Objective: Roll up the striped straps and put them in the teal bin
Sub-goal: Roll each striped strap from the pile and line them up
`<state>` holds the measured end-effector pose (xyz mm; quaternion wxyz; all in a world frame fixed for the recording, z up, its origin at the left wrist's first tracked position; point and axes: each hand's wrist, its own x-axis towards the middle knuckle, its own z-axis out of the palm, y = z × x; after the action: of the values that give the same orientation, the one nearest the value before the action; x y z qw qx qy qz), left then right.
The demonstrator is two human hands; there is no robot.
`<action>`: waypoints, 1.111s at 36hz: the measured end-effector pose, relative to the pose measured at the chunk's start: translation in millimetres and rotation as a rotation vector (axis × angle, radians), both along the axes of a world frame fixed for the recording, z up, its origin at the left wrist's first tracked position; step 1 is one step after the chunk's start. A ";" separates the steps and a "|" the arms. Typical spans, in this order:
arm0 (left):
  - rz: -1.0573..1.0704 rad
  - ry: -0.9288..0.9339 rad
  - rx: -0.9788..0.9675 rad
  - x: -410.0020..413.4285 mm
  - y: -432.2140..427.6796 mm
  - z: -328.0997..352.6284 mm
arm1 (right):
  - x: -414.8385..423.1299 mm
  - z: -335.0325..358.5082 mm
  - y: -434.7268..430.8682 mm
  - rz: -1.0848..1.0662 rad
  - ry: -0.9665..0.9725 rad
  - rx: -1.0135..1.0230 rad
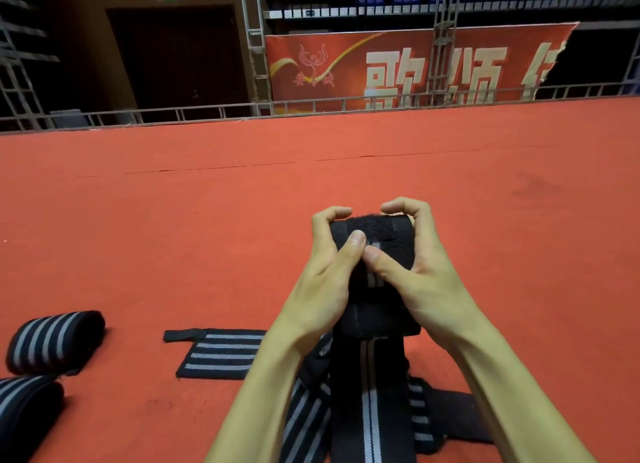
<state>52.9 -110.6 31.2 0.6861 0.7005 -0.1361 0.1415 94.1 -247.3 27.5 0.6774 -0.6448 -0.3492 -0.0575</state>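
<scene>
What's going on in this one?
A person is rolling up a striped strap above a red carpet. The left hand and right hand both curl round the roll, thumbs pressed on its front, and its loose tail hangs down. A rolled strap and a second roll lie at far left, and a flat strap lies beside the left forearm. No teal bin is in view.

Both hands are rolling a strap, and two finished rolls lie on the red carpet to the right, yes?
No. The head view shows the two rolls on the left. The left hand and right hand do grip the strap.
</scene>
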 end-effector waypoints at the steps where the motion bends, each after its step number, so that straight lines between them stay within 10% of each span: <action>1: -0.022 0.019 -0.023 -1.2 -0.1 0.6 | 0.7 -0.1 -1.3 0.017 0.021 -0.030; 23: -0.132 0.009 -0.197 0.2 6.3 -1.2 | -1.9 1.9 -1.1 0.040 0.070 -0.054; 40: 0.036 -0.267 0.051 -2.4 16.0 2.4 | -2.5 2.7 2.7 0.098 0.221 0.075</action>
<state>50.5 -94.5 33.6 0.6414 0.6948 -0.2173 0.2422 91.6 -244.5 30.2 0.7374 -0.6036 -0.3011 0.0337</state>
